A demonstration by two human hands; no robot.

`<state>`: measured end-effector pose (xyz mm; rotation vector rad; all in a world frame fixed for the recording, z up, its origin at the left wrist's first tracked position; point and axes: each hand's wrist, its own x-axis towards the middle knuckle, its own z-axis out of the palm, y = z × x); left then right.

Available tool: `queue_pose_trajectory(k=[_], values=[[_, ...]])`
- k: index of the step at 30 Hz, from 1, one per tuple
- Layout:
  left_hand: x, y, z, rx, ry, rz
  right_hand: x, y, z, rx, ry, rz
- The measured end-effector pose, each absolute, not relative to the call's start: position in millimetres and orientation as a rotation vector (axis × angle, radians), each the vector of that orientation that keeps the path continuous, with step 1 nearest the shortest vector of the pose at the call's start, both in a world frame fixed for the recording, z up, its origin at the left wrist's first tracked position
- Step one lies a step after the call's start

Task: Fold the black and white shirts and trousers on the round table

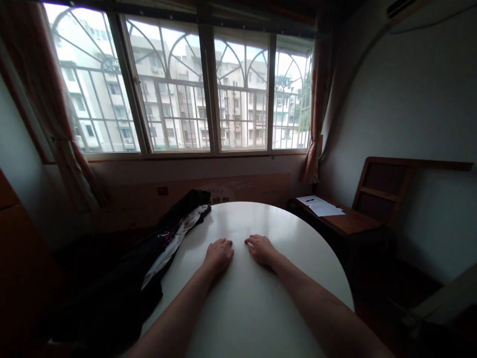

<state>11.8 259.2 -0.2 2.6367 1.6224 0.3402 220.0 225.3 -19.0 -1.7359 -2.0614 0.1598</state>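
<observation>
Both of my hands rest on a round white table [257,298], a short gap between them. My left hand [219,254] lies palm down with its fingers loosely bent and apart, holding nothing. To its right, my right hand [261,248] touches the tabletop in a similar pose, fingers spread a little and nothing in them. A black garment [126,268] with a white part and pink marks drapes over the table's left edge, left of my left hand and not touching it.
At the right stands a wooden chair [357,219] with white papers [323,207] and a pen on it. Behind the table are a cardboard panel [253,186] and barred windows [171,89] with curtains at both sides.
</observation>
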Motion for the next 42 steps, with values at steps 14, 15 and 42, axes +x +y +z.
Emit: queue_pose_trajectory(k=[14,15,42], values=[[10,261,-4,2.635,1.623,0.351,222,229,-23,-1.725,-2.034,0.174],[10,260,-4,2.634,1.623,0.352,222,229,-23,-1.724,-2.033,0.175],[10,258,-2,2.634,1.622,0.347,221,227,-23,-1.715,-2.037,0.19]])
